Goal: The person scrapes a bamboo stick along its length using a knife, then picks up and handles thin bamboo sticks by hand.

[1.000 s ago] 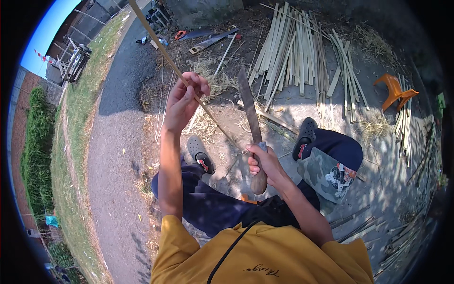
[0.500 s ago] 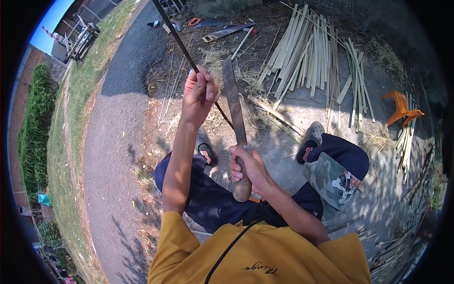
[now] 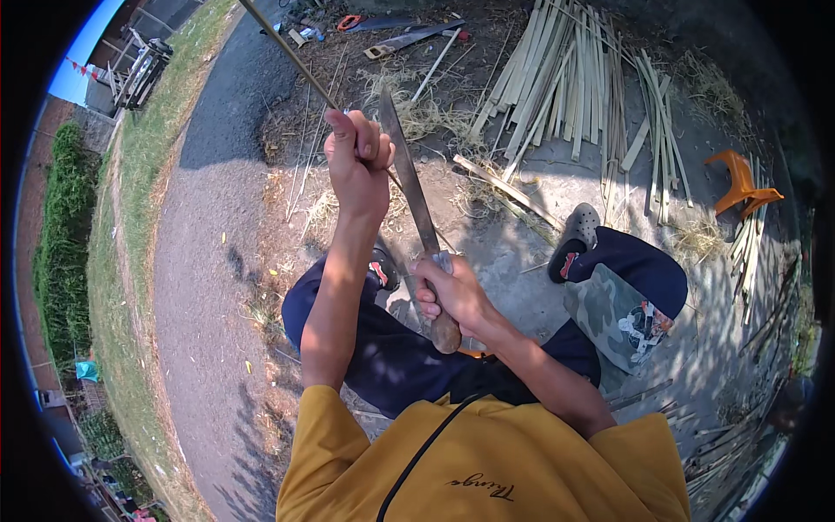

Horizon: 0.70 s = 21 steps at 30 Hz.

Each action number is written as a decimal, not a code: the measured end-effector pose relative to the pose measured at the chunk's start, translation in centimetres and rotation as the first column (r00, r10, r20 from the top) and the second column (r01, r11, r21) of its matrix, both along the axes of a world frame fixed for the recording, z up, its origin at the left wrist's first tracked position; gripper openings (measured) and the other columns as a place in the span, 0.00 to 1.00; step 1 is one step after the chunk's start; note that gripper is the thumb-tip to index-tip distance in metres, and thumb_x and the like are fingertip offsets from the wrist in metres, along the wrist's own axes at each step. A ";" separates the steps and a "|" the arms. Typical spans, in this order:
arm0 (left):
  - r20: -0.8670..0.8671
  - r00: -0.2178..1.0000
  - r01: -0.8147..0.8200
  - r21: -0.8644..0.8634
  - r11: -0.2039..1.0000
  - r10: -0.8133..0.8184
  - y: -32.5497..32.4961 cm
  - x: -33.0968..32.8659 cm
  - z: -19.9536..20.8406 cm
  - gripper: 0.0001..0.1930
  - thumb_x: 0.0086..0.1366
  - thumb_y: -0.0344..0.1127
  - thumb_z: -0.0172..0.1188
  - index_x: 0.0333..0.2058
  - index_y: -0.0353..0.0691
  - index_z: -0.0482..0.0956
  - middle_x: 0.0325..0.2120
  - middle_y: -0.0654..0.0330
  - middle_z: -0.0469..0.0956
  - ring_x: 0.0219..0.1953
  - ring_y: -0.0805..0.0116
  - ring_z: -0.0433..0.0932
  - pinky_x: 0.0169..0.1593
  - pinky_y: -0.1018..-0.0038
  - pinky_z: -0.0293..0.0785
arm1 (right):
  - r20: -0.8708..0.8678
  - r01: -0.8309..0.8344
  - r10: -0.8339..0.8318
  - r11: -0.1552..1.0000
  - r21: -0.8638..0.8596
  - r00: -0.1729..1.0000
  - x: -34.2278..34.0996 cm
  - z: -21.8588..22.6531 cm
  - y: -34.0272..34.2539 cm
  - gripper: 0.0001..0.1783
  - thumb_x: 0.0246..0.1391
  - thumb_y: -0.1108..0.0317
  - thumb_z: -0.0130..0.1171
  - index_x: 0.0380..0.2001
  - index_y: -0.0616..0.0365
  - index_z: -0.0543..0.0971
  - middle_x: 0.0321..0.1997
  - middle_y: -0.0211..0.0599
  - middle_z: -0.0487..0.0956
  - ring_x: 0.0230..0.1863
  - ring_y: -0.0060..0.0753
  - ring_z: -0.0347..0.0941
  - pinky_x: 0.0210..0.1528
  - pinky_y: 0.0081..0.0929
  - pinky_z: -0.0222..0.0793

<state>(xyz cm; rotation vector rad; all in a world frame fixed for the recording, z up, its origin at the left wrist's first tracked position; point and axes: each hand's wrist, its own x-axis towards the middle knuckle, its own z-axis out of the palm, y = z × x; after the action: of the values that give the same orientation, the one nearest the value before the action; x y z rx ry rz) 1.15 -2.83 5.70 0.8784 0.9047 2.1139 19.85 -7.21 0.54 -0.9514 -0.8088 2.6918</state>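
Note:
My left hand (image 3: 358,170) is raised in front of me, its fingers curled round a long thin strip (image 3: 294,59) that looks like bamboo. The strip slants from beyond the upper edge down to the right and passes behind the machete's blade (image 3: 405,165). Nearer my lap, my right hand (image 3: 454,294) grips the machete by its thick wooden handle (image 3: 445,334). The dark, worn blade points up and slightly left, close beside my left hand. Whether blade and strip touch, I cannot tell. A camouflage cloth (image 3: 604,317) covers part of my right leg.
Many pale flat strips (image 3: 557,87) lie piled ahead to the right. Two handsaws (image 3: 413,39) rest on the ground at the top. An orange plastic stool (image 3: 739,184) is at the right. Shavings (image 3: 426,117) litter the ground; a paved path (image 3: 204,261) runs along the left.
The strip's upper end has swung left, and it now shows a lighter face. The machete's blade has tilted further left. My left thumb has lifted and points upward.

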 end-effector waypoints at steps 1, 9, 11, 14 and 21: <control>-0.016 1.000 -0.008 0.005 1.000 0.008 0.1 0.4 0.4 0.31 0.73 0.63 0.46 0.19 0.46 0.59 0.15 0.72 0.51 0.16 0.80 0.46 0.21 0.76 0.41 | -0.006 0.008 -0.007 0.998 0.065 1.000 0.0 -0.7 0.0 0.14 0.63 0.66 0.56 0.24 0.57 0.68 0.17 0.26 0.66 0.15 0.18 0.61 0.17 0.21 0.56; 0.004 0.995 -0.104 -0.014 0.995 0.104 0.1 0.0 0.3 0.31 0.71 0.64 0.49 0.18 0.47 0.57 0.15 0.73 0.46 0.17 0.80 0.43 0.23 0.75 0.40 | 0.019 -0.046 0.043 0.988 0.148 0.999 0.0 -2.2 0.8 0.14 0.60 0.68 0.55 0.22 0.58 0.69 0.15 0.25 0.65 0.14 0.18 0.59 0.16 0.23 0.56; -0.004 0.996 -0.094 -0.016 0.995 0.094 0.3 0.5 0.7 0.31 0.72 0.64 0.47 0.18 0.48 0.56 0.16 0.72 0.46 0.17 0.79 0.42 0.23 0.75 0.40 | -0.032 -0.039 0.047 0.975 0.218 0.998 0.1 -2.2 1.2 0.15 0.60 0.68 0.55 0.20 0.57 0.68 0.15 0.26 0.67 0.14 0.18 0.61 0.16 0.24 0.57; -0.005 0.998 -0.065 -0.004 0.998 0.065 0.6 0.6 0.7 0.31 0.73 0.64 0.44 0.18 0.48 0.55 0.16 0.72 0.46 0.18 0.78 0.42 0.23 0.75 0.40 | 0.075 -0.043 0.020 0.948 0.315 0.997 -0.1 -4.0 0.9 0.14 0.60 0.68 0.55 0.20 0.58 0.69 0.16 0.26 0.67 0.14 0.18 0.62 0.16 0.24 0.58; 0.000 0.997 -0.077 -0.005 0.997 0.077 0.1 0.5 0.6 0.30 0.74 0.63 0.44 0.18 0.48 0.57 0.15 0.72 0.48 0.17 0.78 0.41 0.23 0.74 0.41 | 0.056 -0.046 0.031 0.955 0.292 0.998 -0.5 -2.7 1.3 0.13 0.60 0.68 0.54 0.21 0.58 0.69 0.16 0.26 0.68 0.14 0.17 0.61 0.17 0.22 0.57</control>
<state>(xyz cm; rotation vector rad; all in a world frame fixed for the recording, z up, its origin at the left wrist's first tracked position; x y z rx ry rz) 1.66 -2.70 6.28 0.8540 0.9573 2.1762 19.38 -5.96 -2.15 -0.9428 -1.2083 2.4901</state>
